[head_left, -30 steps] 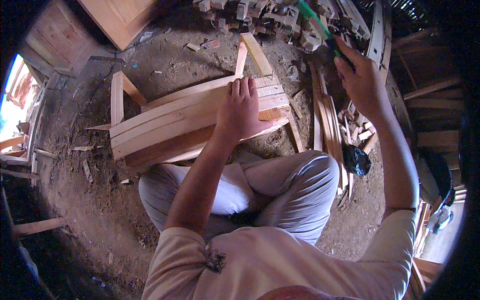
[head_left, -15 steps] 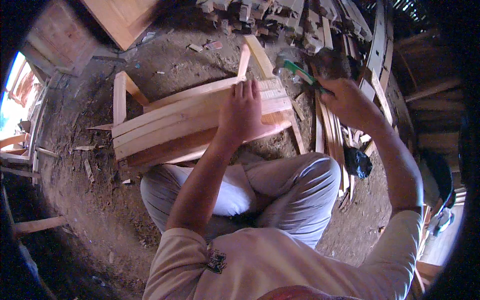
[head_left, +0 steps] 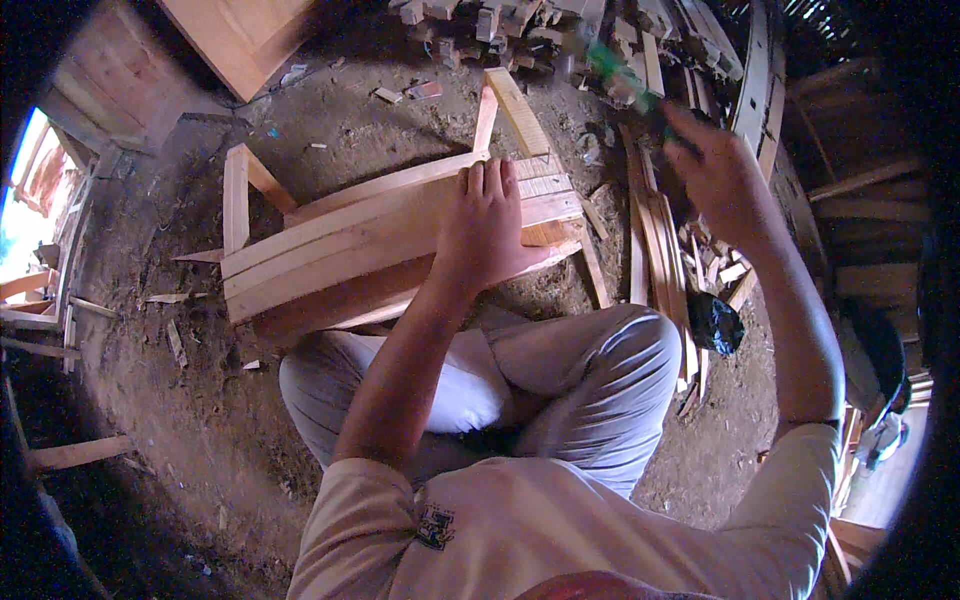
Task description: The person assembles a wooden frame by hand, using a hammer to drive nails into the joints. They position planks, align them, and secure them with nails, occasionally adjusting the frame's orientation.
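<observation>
A low bench of pale bare wood [head_left: 340, 240] with splayed legs lies tilted on the ground in front of my crossed legs. My left hand [head_left: 482, 225] grips its slats toward the right end, fingers bent over the far slat and thumb spread toward the near side. Up at the right, clear of the bench, my right hand [head_left: 715, 170] is closed round the dark grip of a hammer [head_left: 622, 78] with a green shaft. Motion blurs the hammer, and its head is hard to make out against the wood pile.
Offcuts of wood [head_left: 520, 25] are heaped at the far side. Long strips [head_left: 660, 250] lie on the ground at the right, beside a black plastic bag [head_left: 716, 324]. A wooden panel [head_left: 235, 40] stands at the far left. Wood chips litter the dirt floor [head_left: 170, 400].
My right hand has risen up and to the right, lifting the hammer away from the bench's right end. My left hand keeps its place on the slats.
</observation>
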Demonstrator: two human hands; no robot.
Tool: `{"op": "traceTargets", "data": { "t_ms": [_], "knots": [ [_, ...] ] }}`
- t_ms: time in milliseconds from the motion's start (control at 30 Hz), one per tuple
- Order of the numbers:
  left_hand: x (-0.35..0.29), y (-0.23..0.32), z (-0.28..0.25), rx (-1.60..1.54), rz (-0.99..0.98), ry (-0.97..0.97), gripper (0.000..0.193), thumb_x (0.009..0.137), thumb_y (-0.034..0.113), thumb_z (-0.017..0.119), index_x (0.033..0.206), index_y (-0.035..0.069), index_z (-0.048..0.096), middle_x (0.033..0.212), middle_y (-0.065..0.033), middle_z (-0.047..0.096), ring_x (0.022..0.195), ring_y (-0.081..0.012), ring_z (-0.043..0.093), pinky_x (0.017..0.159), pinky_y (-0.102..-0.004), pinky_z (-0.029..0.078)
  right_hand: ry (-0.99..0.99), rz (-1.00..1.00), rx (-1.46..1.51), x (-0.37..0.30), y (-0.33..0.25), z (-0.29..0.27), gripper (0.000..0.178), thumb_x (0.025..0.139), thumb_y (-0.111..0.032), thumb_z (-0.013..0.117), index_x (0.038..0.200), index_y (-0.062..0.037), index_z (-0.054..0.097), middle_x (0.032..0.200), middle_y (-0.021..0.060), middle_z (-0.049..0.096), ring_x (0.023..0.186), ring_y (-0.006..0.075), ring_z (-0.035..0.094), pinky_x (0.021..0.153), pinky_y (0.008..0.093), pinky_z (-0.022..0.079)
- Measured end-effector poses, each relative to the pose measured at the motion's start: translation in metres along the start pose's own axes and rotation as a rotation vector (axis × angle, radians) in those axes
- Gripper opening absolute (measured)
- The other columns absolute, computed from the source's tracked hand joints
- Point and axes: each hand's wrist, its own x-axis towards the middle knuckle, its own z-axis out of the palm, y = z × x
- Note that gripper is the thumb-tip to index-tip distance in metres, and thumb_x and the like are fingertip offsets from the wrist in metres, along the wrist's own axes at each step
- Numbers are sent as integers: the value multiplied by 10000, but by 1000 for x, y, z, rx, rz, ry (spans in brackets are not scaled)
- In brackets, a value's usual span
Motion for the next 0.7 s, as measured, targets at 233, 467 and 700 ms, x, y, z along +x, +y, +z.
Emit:
{"op": "traceTargets", "data": {
  "t_ms": [233,467,700],
  "knots": [
    [0,-1,4,22,19,35,1177,630,648,829,1366,-164,402,1313,-274,483,1213,-414,477,1062,-493,421,7,-126,-16,-16,17,19,465,954,-157,634,1386,-6,551,775,125,629,696,146,573,654,369,486],
    [-3,-8,2,3,-20,15,1176,646,668,806,1392,-145,400,1317,-282,480,1226,-416,476,1087,-509,408,61,493,442,-32,-6,-5,260,1020,-263,580,1148,-47,648,726,68,638,604,148,596,572,343,489],
    [-3,0,-2,210,-59,0,1093,701,717,720,1391,-85,447,1279,-259,516,1247,-427,493,1111,-599,365,-293,536,479,-88,75,49,381,1037,-183,567,1385,-49,492,704,9,534,536,80,486,476,267,410]
  ]
}}
